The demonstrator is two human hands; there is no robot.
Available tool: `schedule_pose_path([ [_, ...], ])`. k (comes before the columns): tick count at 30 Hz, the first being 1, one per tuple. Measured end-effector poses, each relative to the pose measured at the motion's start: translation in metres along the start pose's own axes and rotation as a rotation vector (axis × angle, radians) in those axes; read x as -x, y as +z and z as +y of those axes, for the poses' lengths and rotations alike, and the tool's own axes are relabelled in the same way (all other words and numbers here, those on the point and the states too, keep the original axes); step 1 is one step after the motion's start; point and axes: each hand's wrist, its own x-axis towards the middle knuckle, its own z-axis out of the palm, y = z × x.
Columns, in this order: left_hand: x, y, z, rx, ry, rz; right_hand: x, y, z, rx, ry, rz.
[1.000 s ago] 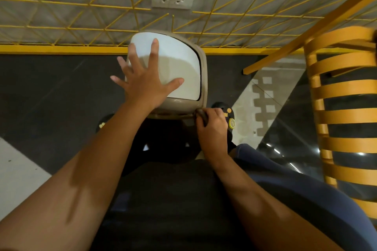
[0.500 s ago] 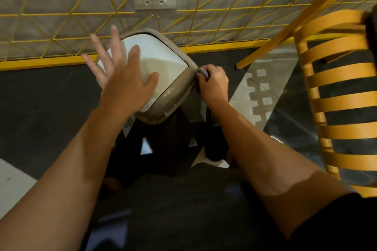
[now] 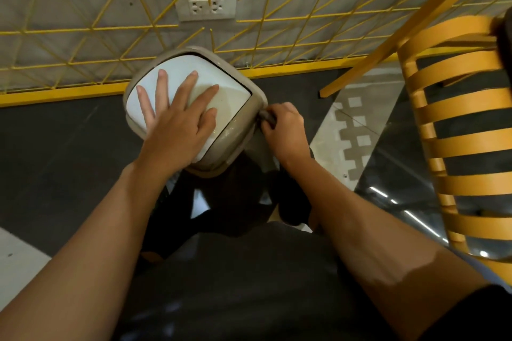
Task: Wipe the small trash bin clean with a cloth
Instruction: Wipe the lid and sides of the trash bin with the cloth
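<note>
Left hand (image 3: 177, 122) flat, fingers spread on white lid (image 3: 235, 99), steadying small trash bin (image 3: 238, 135): light, rigid, slick plastic. Right hand (image 3: 282, 130) clamped on dark cloth (image 3: 266, 117), pressed at rim.

The left hand (image 3: 177, 122) lies flat, palm down, fingers spread and pointing away from the body, its forearm reaching forward from the lower left. The right hand (image 3: 284, 130) is curled into a closed grip, knuckles up, wrist bent slightly, forearm stretched in from the lower right.
</note>
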Motion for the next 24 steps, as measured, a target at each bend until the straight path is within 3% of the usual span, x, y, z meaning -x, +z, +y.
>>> schedule_pose_path([
  [8,-0.001,0.002,-0.002,0.018,-0.01,0.007,-0.056,-0.013,-0.012,0.157,-0.06,-0.118],
  [12,-0.001,0.0,0.001,0.004,-0.024,0.003,-0.038,-0.006,-0.005,-0.068,0.049,-0.032],
  [16,0.001,0.0,0.002,0.003,-0.028,-0.002,-0.026,-0.001,0.007,-0.452,0.366,-0.011],
  [18,0.0,0.002,0.001,0.002,-0.022,-0.012,-0.032,-0.002,0.003,-0.467,0.427,0.012],
  [24,-0.002,0.003,-0.002,-0.02,-0.025,0.015,-0.025,0.0,-0.014,-0.392,0.264,0.035],
])
